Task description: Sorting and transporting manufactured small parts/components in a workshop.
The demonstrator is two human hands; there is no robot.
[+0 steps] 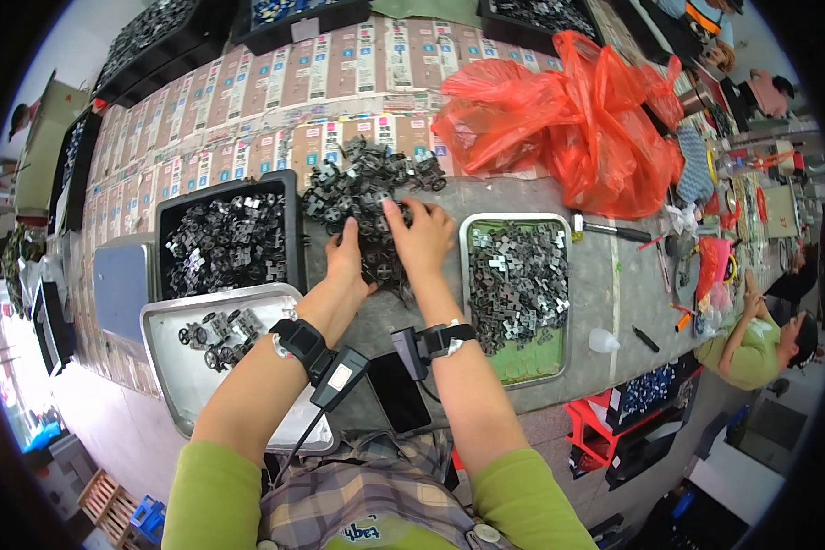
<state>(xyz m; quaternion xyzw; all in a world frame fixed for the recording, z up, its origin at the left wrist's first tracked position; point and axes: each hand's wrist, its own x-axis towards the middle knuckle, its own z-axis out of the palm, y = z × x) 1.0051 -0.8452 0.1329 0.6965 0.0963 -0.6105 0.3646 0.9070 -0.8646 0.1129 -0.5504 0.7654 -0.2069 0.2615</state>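
A heap of black wheeled pieces [357, 179], resembling small toy car chassis, lies on the table in front of me. Both of my hands are at its near side. My left hand [344, 266] curls around the pieces from the left, its fingertips partly hidden among them. From the right, my right hand [422, 240] presses against the same cluster with bent fingers. Between my palms shows a dark wheeled piece [384, 272]. Left of the heap stands a black bin [300, 229] full of similar pieces. To the right, a green-bottomed tray [522, 367] holds many small black parts.
A metal tray [179, 367] with several wheeled pieces sits under my left forearm. A phone [400, 392] lies near the table edge. Red plastic bags [605, 137] cover the back right. A hammer [614, 229] and a white bottle [603, 340] lie right. Another person [752, 344] sits farther right.
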